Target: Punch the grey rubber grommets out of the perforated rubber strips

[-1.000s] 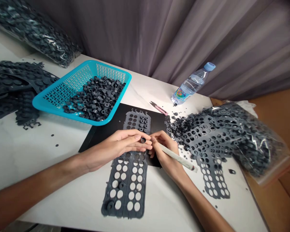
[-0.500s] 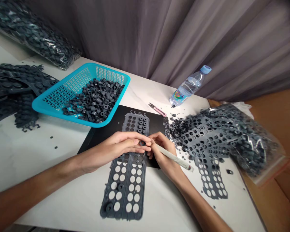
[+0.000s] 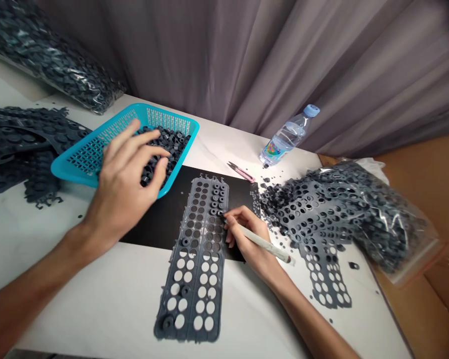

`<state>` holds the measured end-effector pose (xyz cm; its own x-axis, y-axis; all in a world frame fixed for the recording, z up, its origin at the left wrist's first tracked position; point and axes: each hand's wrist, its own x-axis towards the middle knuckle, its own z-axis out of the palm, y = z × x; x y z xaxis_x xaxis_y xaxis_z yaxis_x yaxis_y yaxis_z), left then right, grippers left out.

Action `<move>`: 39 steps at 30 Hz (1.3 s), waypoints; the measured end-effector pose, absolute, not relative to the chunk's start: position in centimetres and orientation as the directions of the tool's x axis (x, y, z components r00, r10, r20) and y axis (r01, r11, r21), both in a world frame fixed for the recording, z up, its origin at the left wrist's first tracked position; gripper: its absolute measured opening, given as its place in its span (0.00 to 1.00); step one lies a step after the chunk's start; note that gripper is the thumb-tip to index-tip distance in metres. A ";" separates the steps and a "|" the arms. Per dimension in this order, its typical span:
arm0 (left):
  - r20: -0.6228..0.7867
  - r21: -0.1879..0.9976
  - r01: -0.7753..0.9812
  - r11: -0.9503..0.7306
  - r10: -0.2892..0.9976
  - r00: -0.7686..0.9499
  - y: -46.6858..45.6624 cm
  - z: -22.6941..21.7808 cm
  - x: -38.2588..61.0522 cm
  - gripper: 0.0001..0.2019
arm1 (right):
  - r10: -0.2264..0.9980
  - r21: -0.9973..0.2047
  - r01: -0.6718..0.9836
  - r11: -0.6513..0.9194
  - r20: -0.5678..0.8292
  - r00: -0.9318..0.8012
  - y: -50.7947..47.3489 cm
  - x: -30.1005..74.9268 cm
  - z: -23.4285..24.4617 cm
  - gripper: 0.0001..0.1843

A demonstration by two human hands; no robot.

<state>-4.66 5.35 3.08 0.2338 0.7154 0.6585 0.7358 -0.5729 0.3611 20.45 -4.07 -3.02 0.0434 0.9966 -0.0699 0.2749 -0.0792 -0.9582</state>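
My left hand (image 3: 125, 184) hovers over the near side of a blue plastic basket (image 3: 69, 174), fingers spread and nothing visible in them. Small dark rubber rings (image 3: 174, 142) are heaped inside the basket. My right hand (image 3: 249, 239) grips a pen-like tool with a pale handle (image 3: 267, 244). Its tip is near the upper right of a long grey rubber sheet (image 3: 195, 284) full of round holes. Several rings (image 3: 217, 192) sit in the sheet's far right columns, beside that tip. A few others lie singly in its left columns.
A black mat (image 3: 149, 229) lies under the sheet's far half. Pink-handled snips (image 3: 243, 172) and a water bottle (image 3: 284, 139) are behind. To the right sits a plastic bag (image 3: 392, 239) of rubber parts with punched sheets (image 3: 303, 212); more sheets (image 3: 41, 129) and another bag (image 3: 60, 65) are left.
My left hand has moved from the sheet, left and away from me, to above the basket, and its fingers have opened. My right hand stays by the sheet with the tool.
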 end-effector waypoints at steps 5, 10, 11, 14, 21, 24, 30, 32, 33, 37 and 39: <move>0.482 0.323 0.516 -0.793 0.607 0.632 2.6 0.0 -1.3 0.11 | 0.997 -0.970 0.238 -0.039 -0.021 0.078 -4.1 20.9 -2.8 0.13; 0.241 0.500 0.493 -0.711 0.662 0.710 1.7 -2.3 0.0 0.21 | 0.996 -0.968 0.245 -0.047 -0.028 0.079 -3.6 21.8 -2.8 0.13; 0.218 0.524 0.508 -0.684 0.684 0.696 1.8 -2.5 -0.1 0.23 | 0.997 -0.969 0.241 -0.055 -0.040 0.066 -3.6 21.8 -2.8 0.13; 0.189 0.547 0.542 -0.638 0.725 0.663 2.3 -2.7 -0.5 0.27 | 0.998 -0.966 0.249 -0.068 -0.068 0.012 -3.5 21.9 -2.8 0.12; 0.109 0.535 0.580 -0.614 0.731 0.674 1.5 -2.3 -0.5 0.30 | 0.997 -0.965 0.253 -0.065 -0.073 -0.022 -3.7 22.1 -2.8 0.10; 0.092 0.525 0.597 -0.607 0.738 0.669 1.1 -2.0 -0.4 0.30 | 0.993 -0.968 0.234 -0.096 -0.110 -0.048 -3.7 22.0 -2.8 0.08; 0.141 0.560 0.555 -0.614 0.732 0.667 1.6 -2.0 -0.1 0.19 | 0.990 -0.969 0.222 -0.111 -0.126 -0.058 -3.8 21.9 -2.7 0.10; 0.148 0.572 0.544 -0.613 0.730 0.667 1.8 -2.1 0.1 0.14 | 0.990 -0.968 0.230 -0.105 -0.123 -0.064 -3.8 21.8 -2.6 0.11; 0.143 0.579 0.538 -0.612 0.727 0.672 1.9 -2.1 0.1 0.12 | 0.991 -0.968 0.231 -0.099 -0.116 -0.062 -3.8 21.8 -2.6 0.10; 0.122 0.612 0.520 -0.596 0.721 0.682 2.1 -1.9 0.2 0.12 | 0.994 -0.967 0.242 -0.081 -0.097 -0.054 -3.9 21.8 -2.7 0.07; 0.118 0.626 0.511 -0.589 0.720 0.684 2.2 -1.9 0.1 0.12 | 0.992 -0.963 0.255 -0.088 -0.107 -0.060 -3.9 21.8 -2.7 0.07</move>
<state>0.12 2.20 -1.87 0.6841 0.7198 0.1182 0.5111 -0.5886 0.6263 21.81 -3.90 -2.74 -0.0601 0.9924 -0.1070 0.2548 -0.0884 -0.9629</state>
